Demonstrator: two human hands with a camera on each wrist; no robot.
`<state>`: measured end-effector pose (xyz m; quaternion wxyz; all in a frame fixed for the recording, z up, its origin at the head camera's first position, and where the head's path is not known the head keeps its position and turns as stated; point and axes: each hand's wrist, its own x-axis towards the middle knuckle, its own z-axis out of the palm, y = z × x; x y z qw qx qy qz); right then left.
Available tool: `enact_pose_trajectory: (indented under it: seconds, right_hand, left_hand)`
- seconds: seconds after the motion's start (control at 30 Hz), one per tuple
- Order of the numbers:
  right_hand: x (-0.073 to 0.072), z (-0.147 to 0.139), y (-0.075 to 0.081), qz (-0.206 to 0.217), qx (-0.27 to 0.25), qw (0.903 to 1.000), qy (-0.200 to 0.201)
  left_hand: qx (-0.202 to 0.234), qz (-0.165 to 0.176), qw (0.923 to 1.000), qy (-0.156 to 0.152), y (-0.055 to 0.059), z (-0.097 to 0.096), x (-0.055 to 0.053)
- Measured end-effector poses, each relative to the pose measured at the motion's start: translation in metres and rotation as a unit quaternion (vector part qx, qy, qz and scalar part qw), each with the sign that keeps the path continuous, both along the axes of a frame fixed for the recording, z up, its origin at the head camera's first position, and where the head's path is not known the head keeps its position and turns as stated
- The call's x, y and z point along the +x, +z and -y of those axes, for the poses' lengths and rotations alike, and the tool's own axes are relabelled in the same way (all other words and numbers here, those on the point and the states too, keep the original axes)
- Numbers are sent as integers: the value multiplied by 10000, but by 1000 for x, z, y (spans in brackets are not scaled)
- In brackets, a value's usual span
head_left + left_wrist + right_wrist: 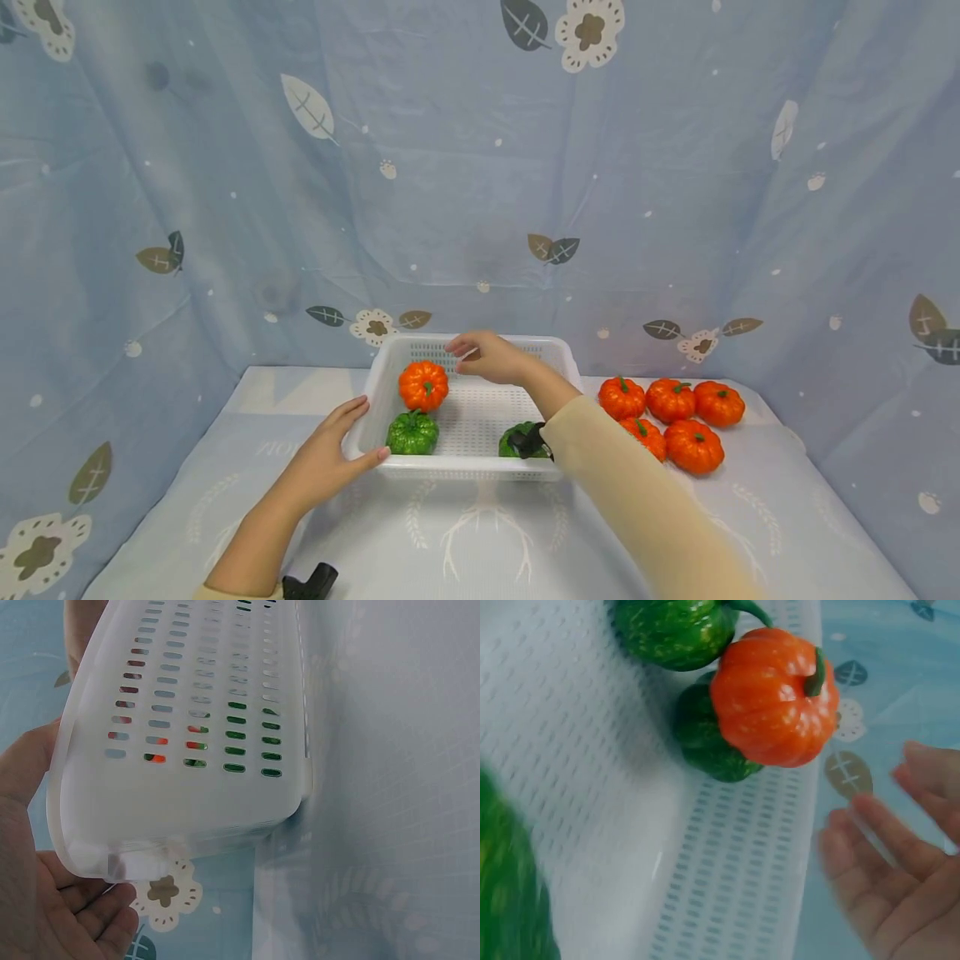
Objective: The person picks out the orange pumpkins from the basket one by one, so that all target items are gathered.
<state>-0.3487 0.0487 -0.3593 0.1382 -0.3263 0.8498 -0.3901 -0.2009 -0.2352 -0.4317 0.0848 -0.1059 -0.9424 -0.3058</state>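
A white perforated plastic basket (pixel 480 467) stands on the table. My left hand (pixel 330 454) holds its front left corner, thumb at the front rim and fingers along the left side. My right hand (pixel 491 357) hovers over the back of the basket, holding nothing, its fingers loosely bent. Just left of those fingers, an orange pumpkin (pixel 772 697) with a green stem lies on top of a green pumpkin (pixel 720 742). Another green pumpkin (pixel 412 433) sits in the front left corner. Near the front right corner, my right wrist partly hides a further green pumpkin (pixel 513 437).
Several orange pumpkins (pixel 693 446) lie grouped on the table to the right of the basket. A blue patterned curtain (pixel 465 192) hangs right behind the table and along both sides. The pale tablecloth (pixel 420 542) extends in front of the basket.
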Motion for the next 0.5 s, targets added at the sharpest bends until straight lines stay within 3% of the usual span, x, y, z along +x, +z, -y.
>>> enact_pose_trajectory:
  seconds: [0.23,0.43,0.5]
  right_hand:
    - [-8,17,-18,197,217,9994,-156]
    - [-11,27,-30,462,-43,9986,-238]
    - [-12,28,-34,734,-225,9965,-327]
  left_hand:
    - [14,1,10000,0,-1,1,1]
    - [-7,56,10000,14,-1,0,0]
    - [-18,57,10000,14,-1,0,0]
